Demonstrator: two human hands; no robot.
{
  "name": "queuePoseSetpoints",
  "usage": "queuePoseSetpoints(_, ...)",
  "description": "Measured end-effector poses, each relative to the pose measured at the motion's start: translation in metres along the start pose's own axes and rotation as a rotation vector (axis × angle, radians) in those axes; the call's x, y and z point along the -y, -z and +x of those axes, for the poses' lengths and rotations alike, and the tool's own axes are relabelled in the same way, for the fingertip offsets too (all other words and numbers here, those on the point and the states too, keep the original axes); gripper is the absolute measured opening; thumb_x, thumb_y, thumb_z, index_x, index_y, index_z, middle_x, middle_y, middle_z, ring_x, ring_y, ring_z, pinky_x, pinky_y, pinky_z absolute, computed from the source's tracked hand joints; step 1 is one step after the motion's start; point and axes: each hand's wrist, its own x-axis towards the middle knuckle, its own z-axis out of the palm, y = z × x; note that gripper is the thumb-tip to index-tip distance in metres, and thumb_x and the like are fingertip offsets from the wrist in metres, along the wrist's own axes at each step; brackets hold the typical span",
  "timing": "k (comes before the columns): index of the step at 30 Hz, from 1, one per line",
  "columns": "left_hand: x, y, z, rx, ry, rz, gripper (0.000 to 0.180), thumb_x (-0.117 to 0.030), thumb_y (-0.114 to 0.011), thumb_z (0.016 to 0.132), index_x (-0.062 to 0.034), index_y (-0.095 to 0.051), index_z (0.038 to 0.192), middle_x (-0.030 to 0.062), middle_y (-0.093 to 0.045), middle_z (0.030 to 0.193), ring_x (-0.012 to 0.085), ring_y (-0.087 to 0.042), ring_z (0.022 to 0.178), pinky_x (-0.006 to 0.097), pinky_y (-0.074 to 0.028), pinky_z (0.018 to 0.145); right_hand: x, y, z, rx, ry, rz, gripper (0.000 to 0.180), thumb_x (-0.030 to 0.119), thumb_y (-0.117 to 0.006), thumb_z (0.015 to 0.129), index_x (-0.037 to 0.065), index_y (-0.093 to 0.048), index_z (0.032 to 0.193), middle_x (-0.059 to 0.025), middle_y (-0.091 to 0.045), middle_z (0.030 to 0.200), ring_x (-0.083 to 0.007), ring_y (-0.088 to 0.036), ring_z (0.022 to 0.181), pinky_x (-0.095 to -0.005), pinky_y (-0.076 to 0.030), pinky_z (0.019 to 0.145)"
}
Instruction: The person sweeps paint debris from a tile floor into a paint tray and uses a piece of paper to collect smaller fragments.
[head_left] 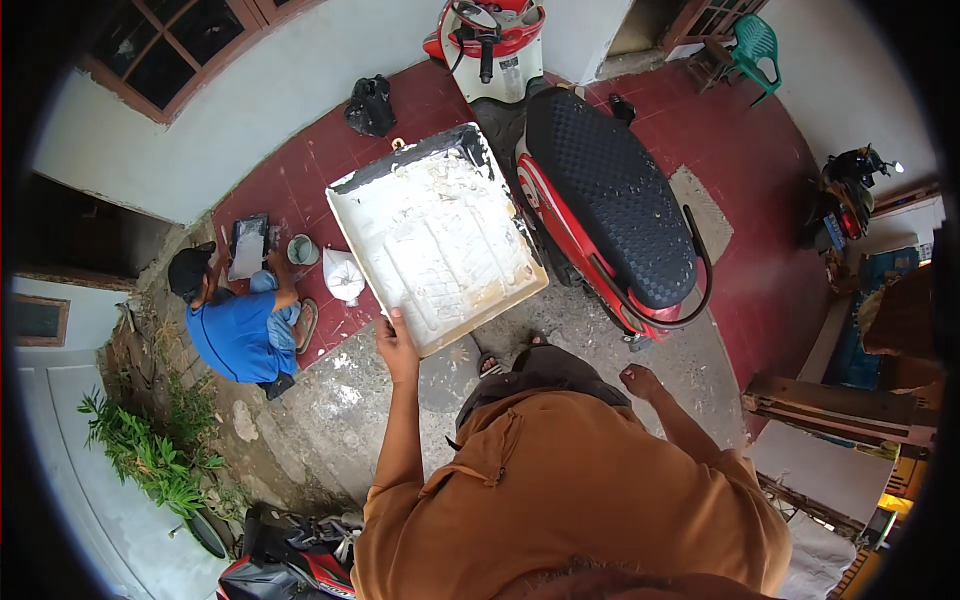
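Note:
My left hand grips the near left corner of a paint tray, its thumb lying over the rim. White paint, thick and clotted in places, coats the inside of the tray, and dark patches show along its far edge. The tray is held out in front of me, beside a red scooter with a dark checkered seat. To the right of my body hangs my right hand, fingers curled in and nothing visible in them, below the scooter's rear end.
At the left a person in a blue shirt crouches over another paint tray, by a small bucket and a white bag. A black plastic bag lies near the wall. A green chair stands far right; another motorcycle is behind left.

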Motion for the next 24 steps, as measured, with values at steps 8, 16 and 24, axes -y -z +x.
queuePoseSetpoints(8, -0.057, -0.125, -0.051, 0.229, -0.05, -0.139, 0.036, -0.034, -0.054, 0.1, 0.0009, -0.059, 0.099, 0.0025, -0.062, 0.091, 0.0067, -0.051, 0.081, 0.023, -0.044, 0.073, 0.036, 0.077, 0.006, -0.186, 0.213, 0.413, 0.023, 0.024, -0.057, 0.09, 0.006, -0.066, 0.101, -0.0134, -0.069, 0.096, -0.0268, -0.067, 0.084, -0.0369, -0.053, 0.076)
queuePoseSetpoints(16, -0.109, -0.335, -0.102, 0.442, 0.178, -0.207, 0.042, -0.039, -0.056, 0.098, 0.0011, -0.062, 0.107, 0.0061, -0.066, 0.099, 0.0119, -0.061, 0.086, 0.025, -0.048, 0.077, -0.149, 0.123, 0.003, -0.324, 0.06, 0.491, 0.026, 0.026, -0.055, 0.092, 0.006, -0.066, 0.105, -0.0113, -0.07, 0.09, -0.0223, -0.067, 0.082, -0.036, -0.053, 0.076)
queuePoseSetpoints(24, -0.133, -0.652, -0.142, 0.597, 0.328, -0.135, 0.046, -0.041, -0.058, 0.096, 0.0032, -0.062, 0.108, 0.0104, -0.067, 0.104, 0.017, -0.065, 0.089, 0.029, -0.051, 0.077, -0.399, 0.156, -0.006, -0.347, -0.608, 0.559, 0.03, 0.029, -0.055, 0.092, 0.002, -0.067, 0.098, -0.0147, -0.07, 0.081, -0.0225, -0.07, 0.076, -0.0372, -0.054, 0.072)
